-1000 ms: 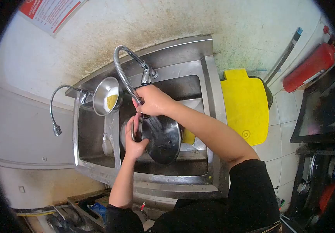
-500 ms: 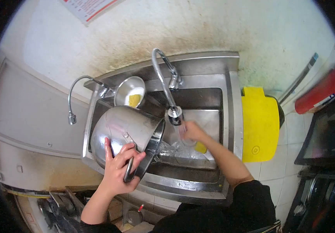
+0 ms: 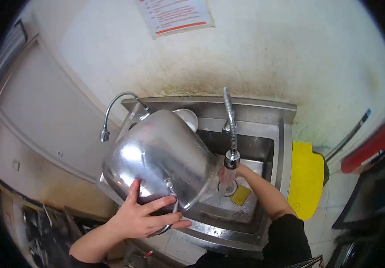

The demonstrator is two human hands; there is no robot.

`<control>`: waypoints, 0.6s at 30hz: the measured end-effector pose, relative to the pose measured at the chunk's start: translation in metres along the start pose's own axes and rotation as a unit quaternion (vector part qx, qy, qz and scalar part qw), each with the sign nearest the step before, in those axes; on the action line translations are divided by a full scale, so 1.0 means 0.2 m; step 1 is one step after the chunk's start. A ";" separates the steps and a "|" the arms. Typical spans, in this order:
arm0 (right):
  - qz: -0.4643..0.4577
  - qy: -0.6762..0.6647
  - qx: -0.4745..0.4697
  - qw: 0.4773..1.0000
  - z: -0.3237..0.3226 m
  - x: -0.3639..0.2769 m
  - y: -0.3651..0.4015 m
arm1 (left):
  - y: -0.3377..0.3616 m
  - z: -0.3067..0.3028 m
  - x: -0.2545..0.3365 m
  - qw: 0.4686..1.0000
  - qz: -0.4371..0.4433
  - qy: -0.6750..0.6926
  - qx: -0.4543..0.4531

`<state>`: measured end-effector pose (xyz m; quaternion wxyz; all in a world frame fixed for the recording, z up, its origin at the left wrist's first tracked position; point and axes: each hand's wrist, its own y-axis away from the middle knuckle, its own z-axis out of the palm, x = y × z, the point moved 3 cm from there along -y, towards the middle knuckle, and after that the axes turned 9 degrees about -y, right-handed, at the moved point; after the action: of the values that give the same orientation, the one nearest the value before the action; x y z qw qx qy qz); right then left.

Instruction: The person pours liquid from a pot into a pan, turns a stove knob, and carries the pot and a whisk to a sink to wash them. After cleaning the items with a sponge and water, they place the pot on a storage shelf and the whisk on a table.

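A large steel pot [image 3: 170, 147] lies tipped on its side over the sink [image 3: 286, 154], its mouth towards the running faucet [image 3: 232, 156]. My left hand [image 3: 150, 214] grips the pot at its near-side loop handle [image 3: 174, 210], some fingers spread against the wall. Behind the faucet head, beside the pot's mouth, is my right hand [image 3: 240, 171]; its fingers are hidden by the faucet, the water and the pot. Water falls from the faucet into the basin. A yellow-green sponge [image 3: 240, 195] lies on the basin floor near the drain [image 3: 228, 188].
A bowl [image 3: 187, 118] shows partly behind the pot. A second gooseneck faucet [image 3: 107, 120] bends out at the left. A yellow bin lid [image 3: 306, 178] stands right of the sink, with a red fire extinguisher [image 3: 366, 149] farther right. A printed notice [image 3: 174, 15] hangs on the wall.
The pot has been lifted and swung right, its mouth now near the faucet stream. My right hand has moved behind the faucet towards the pot's mouth. The view has tilted up.
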<state>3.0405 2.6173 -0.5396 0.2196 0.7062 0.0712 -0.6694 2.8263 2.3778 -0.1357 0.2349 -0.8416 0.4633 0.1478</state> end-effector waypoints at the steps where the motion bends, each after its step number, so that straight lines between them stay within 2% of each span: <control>1: -0.019 -0.087 0.055 0.994 -0.05 -0.04 -0.03 | 0.01 0.01 0.01 1.000 -0.016 -0.007 0.002; 3: -0.042 0.028 0.304 0.951 -0.10 -0.58 0.04 | 0.03 0.01 0.03 0.993 -0.080 0.086 0.028; 5: -0.060 0.148 0.292 0.943 -0.10 -0.60 -0.21 | 0.01 0.00 0.06 1.000 0.014 -0.008 0.025; 6: -0.186 0.323 0.418 0.828 -0.04 -0.66 -0.22 | -0.02 -0.04 0.07 0.998 0.024 -0.042 0.027; 7: -0.023 0.331 0.238 0.913 -0.02 -0.89 -0.08 | -0.02 -0.03 0.10 0.996 0.036 -0.050 0.061; 8: -0.108 0.344 0.158 0.919 -0.02 -0.97 -0.01 | -0.04 -0.05 0.12 0.996 0.014 0.000 0.090; 9: -0.082 0.093 0.162 0.979 0.08 -1.20 0.22 | -0.02 -0.07 0.13 0.996 0.019 -0.023 0.086; 11: -0.141 0.189 0.134 0.963 0.01 -1.08 0.13 | -0.01 -0.03 0.19 0.989 0.005 -0.018 0.144; 12: -0.158 0.254 0.139 0.944 -0.02 -1.02 0.09 | -0.01 -0.08 0.20 0.977 -0.045 0.117 0.171; 13: -0.167 0.300 0.148 0.927 -0.04 -0.98 0.06 | 0.01 -0.09 0.21 0.978 0.003 0.008 0.209; 14: -0.169 0.332 0.160 0.914 -0.06 -0.94 0.03 | 0.03 -0.17 0.23 0.994 -0.035 0.033 0.100; 15: -0.170 0.361 0.174 0.900 -0.08 -0.90 0.02 | 0.05 -0.23 0.25 0.986 -0.041 0.011 0.160; 18: -0.176 0.408 0.224 0.867 -0.11 -0.81 0.02 | 0.13 -0.34 0.38 0.986 -0.086 -0.022 0.144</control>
<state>3.0461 2.6546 -0.3797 -0.1148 0.9224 0.1255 -0.3469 2.8465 2.2743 -0.1201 0.3759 -0.8322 0.4003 0.0766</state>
